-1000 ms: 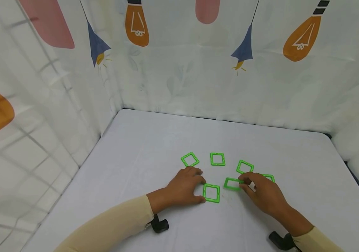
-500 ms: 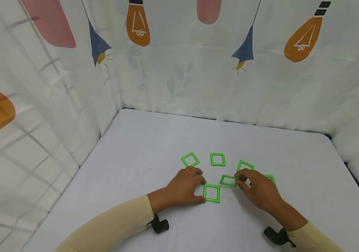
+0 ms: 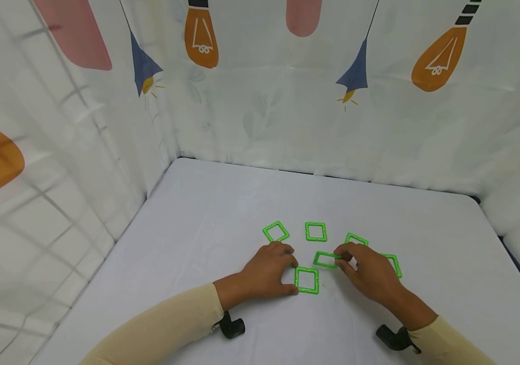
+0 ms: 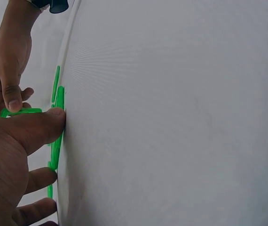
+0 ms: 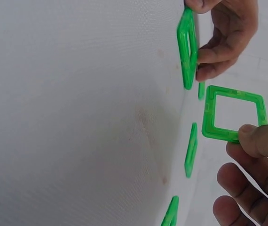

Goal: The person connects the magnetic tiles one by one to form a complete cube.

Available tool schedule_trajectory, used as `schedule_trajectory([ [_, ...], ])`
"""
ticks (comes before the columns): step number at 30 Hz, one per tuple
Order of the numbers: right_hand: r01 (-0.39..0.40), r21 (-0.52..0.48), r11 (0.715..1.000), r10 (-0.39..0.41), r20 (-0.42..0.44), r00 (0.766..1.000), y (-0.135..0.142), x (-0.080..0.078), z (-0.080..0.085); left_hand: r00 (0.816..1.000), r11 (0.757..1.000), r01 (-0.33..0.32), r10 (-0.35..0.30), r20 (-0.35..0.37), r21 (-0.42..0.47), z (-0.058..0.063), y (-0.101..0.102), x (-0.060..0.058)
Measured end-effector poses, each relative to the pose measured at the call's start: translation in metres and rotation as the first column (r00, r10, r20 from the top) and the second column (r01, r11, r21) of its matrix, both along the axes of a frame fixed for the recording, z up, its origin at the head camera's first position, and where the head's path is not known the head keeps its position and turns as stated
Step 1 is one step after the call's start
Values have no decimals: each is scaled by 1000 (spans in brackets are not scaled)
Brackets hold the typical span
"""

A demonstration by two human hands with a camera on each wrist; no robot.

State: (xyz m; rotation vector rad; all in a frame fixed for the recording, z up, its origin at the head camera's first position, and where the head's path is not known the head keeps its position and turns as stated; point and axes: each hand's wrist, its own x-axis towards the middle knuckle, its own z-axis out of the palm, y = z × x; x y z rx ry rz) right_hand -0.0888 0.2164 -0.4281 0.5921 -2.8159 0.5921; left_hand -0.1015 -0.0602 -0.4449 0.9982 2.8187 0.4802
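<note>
here, the right hand [image 3: 367, 271] pinches a green square frame [image 5: 221, 134] by its edge between thumb and forefinger, the other fingers loosely bent. that frame sits at the left side of the hand, tilted and raised off the white table [image 3: 223, 203]. near it, the left hand [image 3: 266, 269] grips a second frame [image 3: 307, 290] lying on the table, thumb and forefinger at two corners of its left edge. four other frames [image 3: 316, 223] lie around, two partly hidden behind the right hand.
</note>
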Motion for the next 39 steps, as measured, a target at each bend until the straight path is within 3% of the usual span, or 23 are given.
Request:
schedule_trajectory([
  [30,17,14,1000,-19,98,995,-18,-3,0,998,1000,9,-10,-55,-11,-2,0,0],
  [39,22,18,1000,-24,103,994,-24,-5,-2,999,1000,2,-3,-36,-19,0,1,1],
])
